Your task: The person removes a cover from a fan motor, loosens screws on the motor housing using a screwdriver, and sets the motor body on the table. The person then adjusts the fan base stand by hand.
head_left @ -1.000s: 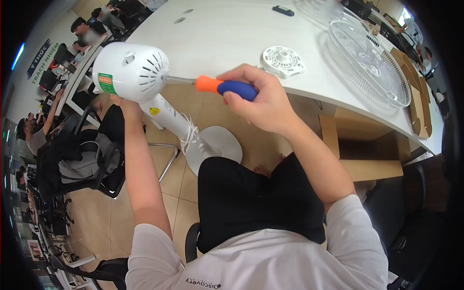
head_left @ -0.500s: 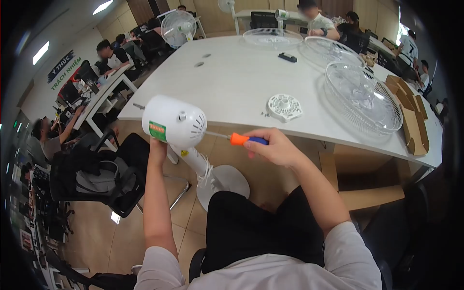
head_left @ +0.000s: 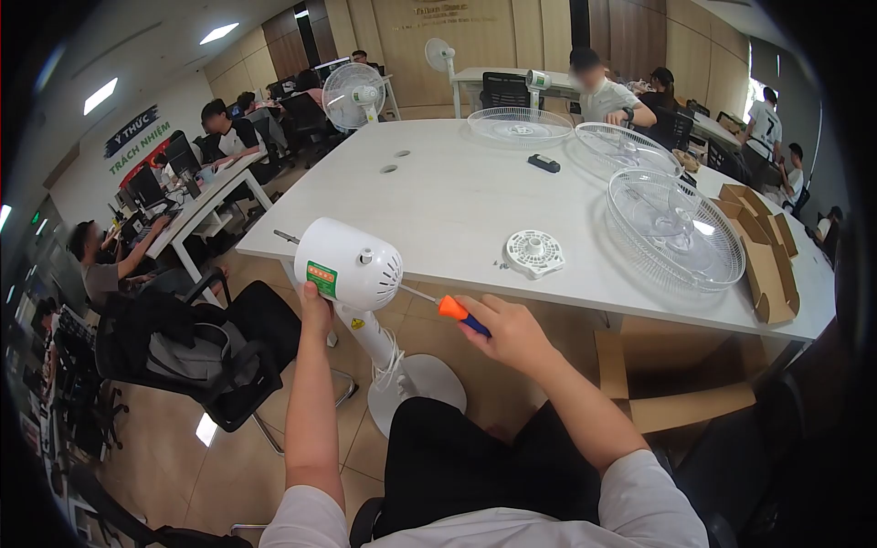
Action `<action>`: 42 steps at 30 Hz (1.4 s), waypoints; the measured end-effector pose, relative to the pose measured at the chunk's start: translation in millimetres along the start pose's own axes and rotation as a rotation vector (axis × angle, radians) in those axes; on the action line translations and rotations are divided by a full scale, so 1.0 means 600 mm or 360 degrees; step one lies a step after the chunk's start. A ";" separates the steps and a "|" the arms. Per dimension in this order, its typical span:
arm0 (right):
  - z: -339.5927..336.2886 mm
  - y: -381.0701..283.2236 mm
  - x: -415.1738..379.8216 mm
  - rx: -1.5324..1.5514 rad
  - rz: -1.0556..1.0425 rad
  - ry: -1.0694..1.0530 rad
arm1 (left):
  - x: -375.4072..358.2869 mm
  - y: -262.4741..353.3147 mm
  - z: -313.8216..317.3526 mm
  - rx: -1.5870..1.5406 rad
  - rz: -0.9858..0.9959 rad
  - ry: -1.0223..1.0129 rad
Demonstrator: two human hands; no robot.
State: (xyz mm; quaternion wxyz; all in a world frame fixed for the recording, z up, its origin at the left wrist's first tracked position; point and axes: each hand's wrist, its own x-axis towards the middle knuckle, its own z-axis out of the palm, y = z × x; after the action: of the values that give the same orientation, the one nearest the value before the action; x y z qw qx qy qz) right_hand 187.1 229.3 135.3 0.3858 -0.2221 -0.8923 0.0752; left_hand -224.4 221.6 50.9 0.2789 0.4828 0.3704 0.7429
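Note:
My left hand [head_left: 317, 313] grips the white motor housing [head_left: 352, 251] of a stand fan from below, its thumb near the green label. The housing is tilted on its pole, and a bare metal shaft sticks out at its far left end. A screwdriver [head_left: 452, 308] with an orange and blue handle is in my right hand [head_left: 512, 336]. Its shank reaches the slotted back end of the housing; whether the tip sits in a screw cannot be made out. Below, a bundled white cord hangs by the pole above the round base [head_left: 438, 388].
On the white table [head_left: 438, 201] lie a round white vented cover [head_left: 534, 253] with tiny parts beside it, clear fan grilles [head_left: 676, 228], a small black object [head_left: 544, 163] and cardboard [head_left: 772, 260]. An open carton [head_left: 694, 406] stands below right, a chair with a backpack [head_left: 201, 356] left. People sit farther back.
The view has tilted up, so the table and fan appear lower. The screwdriver handle now slants more downward to the right, its shank still at the housing's back. My left hand keeps its hold.

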 end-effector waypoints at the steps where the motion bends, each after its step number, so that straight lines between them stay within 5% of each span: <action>1: -0.001 -0.002 0.000 -0.0002 -0.0008 -0.0003 | -0.002 -0.001 0.000 -0.0003 0.0006 0.0006; 4: -0.012 -0.015 0.001 -0.0080 -0.0150 0.0123 | -0.001 -0.007 0.004 -0.0045 0.0043 -0.0019; 7: -0.011 -0.025 -0.004 0.0294 0.0113 0.0036 | -0.003 -0.023 0.000 -0.0081 0.0126 0.0018; 9: 0.023 -0.006 -0.007 0.1111 0.0771 0.0153 | -0.002 -0.035 -0.006 -0.0058 0.0076 0.0049; 10: 0.003 -0.011 -0.009 0.1232 0.1204 -0.0234 | 0.003 -0.043 0.006 -0.0141 0.0219 0.0174; 13: 0.002 -0.016 -0.015 0.1252 0.1187 -0.0465 | 0.008 -0.053 0.002 -0.0202 0.0171 0.0234; 15: 0.014 -0.022 -0.020 0.1249 0.1113 -0.0291 | 0.012 -0.054 0.005 -0.0194 0.0185 0.0207; 18: 0.015 -0.050 -0.009 0.0533 0.0474 0.0383 | 0.022 -0.080 -0.039 -0.0133 0.0201 0.0087; 21: 0.004 -0.065 0.001 0.0533 0.0401 0.0330 | 0.028 -0.095 -0.039 -0.0135 0.0202 0.0073; 22: -0.004 -0.073 0.007 0.0522 0.0402 0.0342 | 0.027 -0.088 -0.034 -0.0119 0.0239 0.0054; 24: -0.022 -0.091 0.018 0.0504 0.0816 -0.0447 | 0.024 -0.077 -0.027 -0.0113 0.0281 0.0028; 28: -0.010 -0.084 0.008 0.0287 0.0730 -0.0345 | 0.023 -0.071 -0.016 -0.0106 0.0278 0.0001; 30: -0.007 -0.086 0.000 0.0305 0.0447 0.0225 | 0.022 -0.074 -0.020 -0.0129 0.0255 0.0009; 34: 0.013 -0.073 0.001 0.0266 0.0501 0.0244 | 0.014 -0.058 0.009 -0.0171 0.0272 0.0124; 36: 0.009 -0.081 0.008 0.0145 0.0648 -0.0143 | 0.014 -0.044 0.029 -0.0198 0.0296 0.0264; 39: 0.017 -0.072 0.011 0.0270 0.0612 -0.0224 | 0.014 -0.049 0.028 -0.0180 0.0294 0.0317; 42: 0.012 -0.080 0.002 0.0191 0.0475 0.0039 | 0.020 -0.062 0.022 -0.0180 0.0323 0.0341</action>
State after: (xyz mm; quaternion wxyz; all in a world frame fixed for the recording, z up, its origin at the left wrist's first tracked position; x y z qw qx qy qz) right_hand 165.2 187.3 145.8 0.3937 -0.3295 -0.8386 0.1822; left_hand -214.5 255.6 29.7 0.1880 0.4191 0.3049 0.8343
